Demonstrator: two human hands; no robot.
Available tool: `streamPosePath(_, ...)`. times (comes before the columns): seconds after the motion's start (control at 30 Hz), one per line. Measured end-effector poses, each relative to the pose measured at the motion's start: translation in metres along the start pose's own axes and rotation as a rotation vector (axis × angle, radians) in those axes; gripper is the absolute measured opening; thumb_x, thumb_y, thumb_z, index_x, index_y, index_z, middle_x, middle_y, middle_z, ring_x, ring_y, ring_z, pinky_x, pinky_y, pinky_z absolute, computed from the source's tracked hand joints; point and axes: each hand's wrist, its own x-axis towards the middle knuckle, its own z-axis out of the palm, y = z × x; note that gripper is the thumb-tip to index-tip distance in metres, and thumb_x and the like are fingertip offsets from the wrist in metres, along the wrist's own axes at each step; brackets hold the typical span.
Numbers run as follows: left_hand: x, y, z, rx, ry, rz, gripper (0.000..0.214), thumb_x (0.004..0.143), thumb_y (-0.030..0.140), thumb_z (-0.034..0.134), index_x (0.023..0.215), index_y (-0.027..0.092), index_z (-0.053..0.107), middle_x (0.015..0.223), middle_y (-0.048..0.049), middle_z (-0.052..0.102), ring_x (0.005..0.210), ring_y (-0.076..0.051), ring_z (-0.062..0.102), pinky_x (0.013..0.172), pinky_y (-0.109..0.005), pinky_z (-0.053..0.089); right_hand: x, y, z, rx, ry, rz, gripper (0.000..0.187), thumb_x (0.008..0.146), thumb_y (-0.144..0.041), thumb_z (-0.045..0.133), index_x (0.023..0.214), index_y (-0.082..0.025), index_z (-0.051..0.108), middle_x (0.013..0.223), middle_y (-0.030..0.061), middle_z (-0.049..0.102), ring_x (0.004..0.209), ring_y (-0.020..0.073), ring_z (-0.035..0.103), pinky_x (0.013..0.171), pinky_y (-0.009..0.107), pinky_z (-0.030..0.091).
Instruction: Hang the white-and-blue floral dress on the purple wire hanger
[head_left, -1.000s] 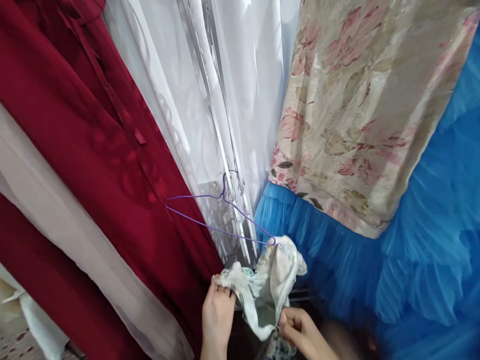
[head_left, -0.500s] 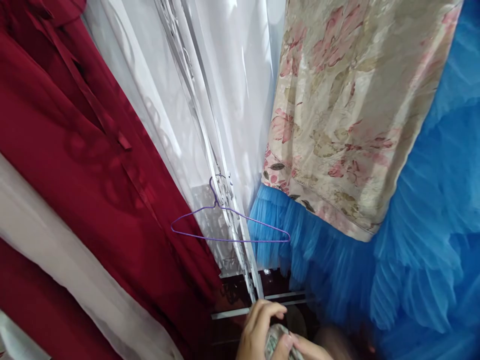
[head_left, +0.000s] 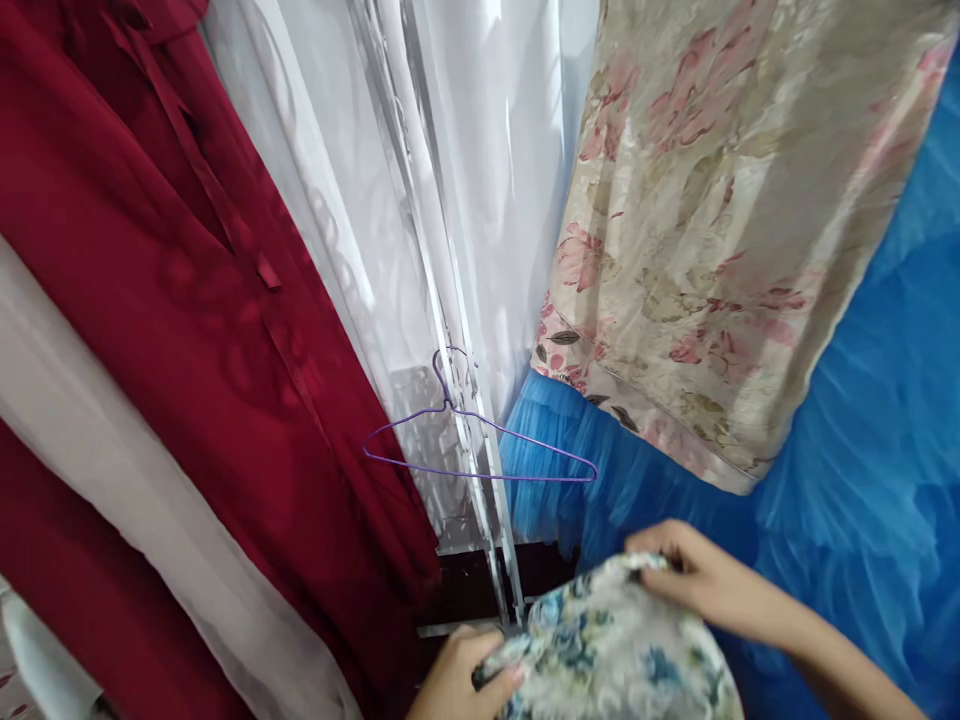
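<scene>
A white cloth with blue flowers (head_left: 607, 650) is stretched between my hands at the bottom of the view. My left hand (head_left: 457, 680) grips its near left edge, fingers curled under the fabric. My right hand (head_left: 694, 575) pinches its far right edge. Just above them an empty purple wire hanger (head_left: 480, 445) hangs by its hook from a white metal upright (head_left: 450, 330).
A dark red garment (head_left: 172, 300) hangs at the left with a pale strip across it. Sheer white fabric (head_left: 480, 150) hangs behind the upright. A cream floral fabric (head_left: 712, 220) and blue tulle (head_left: 862, 420) fill the right side.
The cloth came off the hanger and dropped low with my hands. Now it is raised and spread wider between them, and the hanger hangs empty and level.
</scene>
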Motion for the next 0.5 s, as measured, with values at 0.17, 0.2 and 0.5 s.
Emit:
streamPosePath(0.17, 0.008, 0.031, -0.034, 0.014, 0.137, 0.011, 0.029, 0.087, 0.046, 0.064, 0.075, 0.019, 0.07, 0.076, -0.0039, 0.065, 0.076, -0.02, 0.058, 0.074, -0.026, 0.047, 0.09, -0.035, -0.028, 0.128, 0.027, -0.203, 0.027, 0.076, -0.033, 0.062, 0.054, -0.018, 0.06, 0.056, -0.0001, 0.053, 0.055, 0.0138, 0.046, 0.052, 0.026, 0.035)
streamPosePath(0.2, 0.008, 0.039, -0.038, -0.028, 0.146, 0.011, 0.03, 0.087, 0.045, 0.064, 0.073, 0.018, 0.066, 0.073, -0.0024, 0.061, 0.073, -0.018, 0.055, 0.069, -0.024, 0.045, 0.106, -0.042, -0.024, 0.162, 0.045, -0.227, 0.024, 0.074, -0.032, 0.063, 0.055, -0.018, 0.061, 0.058, 0.0004, 0.055, 0.058, 0.0146, 0.048, 0.055, 0.026, 0.037)
streamPosePath(0.5, 0.006, 0.049, -0.114, -0.371, 0.278, 0.012, 0.033, 0.084, 0.044, 0.068, 0.077, 0.019, 0.048, 0.067, 0.004, 0.047, 0.063, -0.012, 0.044, 0.059, -0.021, 0.035, 0.142, -0.061, 0.047, 0.57, -0.442, 0.016, 0.023, 0.076, -0.031, 0.077, 0.093, -0.019, 0.066, 0.073, -0.0011, 0.066, 0.061, 0.0131, 0.06, 0.057, 0.022, 0.045)
